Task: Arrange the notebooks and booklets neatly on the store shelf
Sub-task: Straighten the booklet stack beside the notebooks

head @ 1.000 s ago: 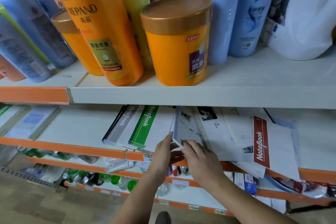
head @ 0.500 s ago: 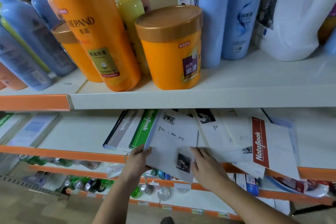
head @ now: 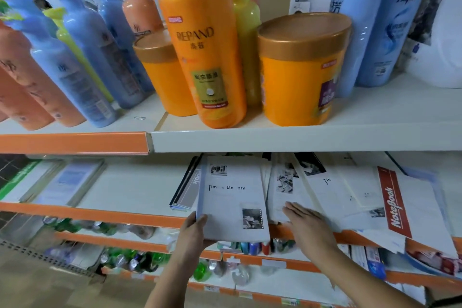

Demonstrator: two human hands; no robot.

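A white booklet with black print and small photos lies on the notebook stack at the middle shelf's front, overhanging the edge. My left hand grips its lower left corner, thumb on top. My right hand rests flat with straight fingers on the loose white booklets just right of it. A notebook with a red "NoteBook" band lies askew further right, hanging over the orange shelf lip.
The middle shelf has bare white surface left of the stack, and more notebooks at far left. The upper shelf carries orange jars and several shampoo bottles. Lower shelves hold small goods.
The white booklet has moved left from the loose pile onto the notebook stack, covering the green-banded one. My right hand let go and now lies flat on the pile.
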